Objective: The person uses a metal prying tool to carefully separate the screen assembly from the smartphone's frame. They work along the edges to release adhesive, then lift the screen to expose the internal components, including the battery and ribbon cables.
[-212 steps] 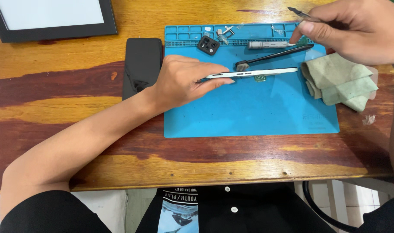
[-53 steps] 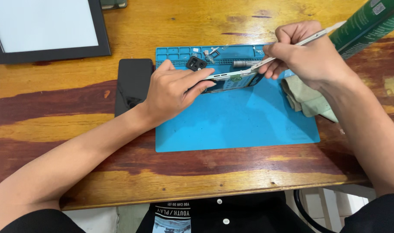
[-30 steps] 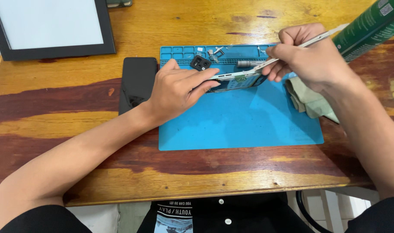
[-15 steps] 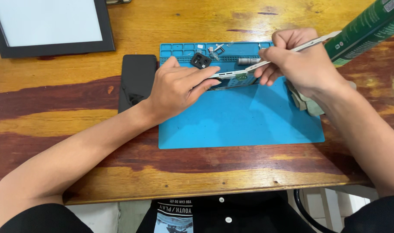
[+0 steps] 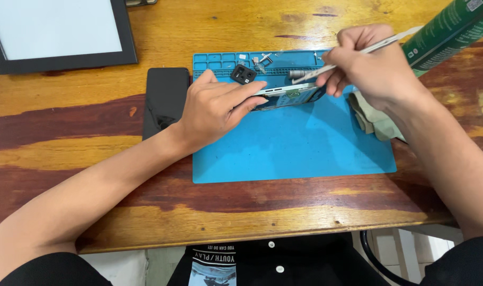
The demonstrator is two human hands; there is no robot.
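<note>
1. Two big surfaces first: a glossy wooden table (image 5: 66,153) with red and yellow streaks, and on it a matte blue rubbery work mat (image 5: 294,148) with little moulded trays along its far edge.
2. Far left sits a black-framed white panel (image 5: 56,32). A flat black slab, probably a phone screen (image 5: 164,100), lies just left of the mat, and a green cylinder (image 5: 448,32) pokes in at the far right.
3. A crumpled pale green cloth (image 5: 374,119) lies at the mat's right edge, soft and floppy.
4. The opened phone body (image 5: 289,95) sits at the far middle of the mat. It looks thin, stiff, light and pretty fragile inside, so I'd grip it by the metal edges only.
5. The left hand (image 5: 215,108) presses it down, fingers wrapped over its left end.
6. The right hand (image 5: 374,66) pinches a thin metal tool (image 5: 337,62) pen-style, tip at the phone's far edge.
7. A small black camera module (image 5: 243,74) and tiny screws (image 5: 260,59) sit in the trays.
</note>
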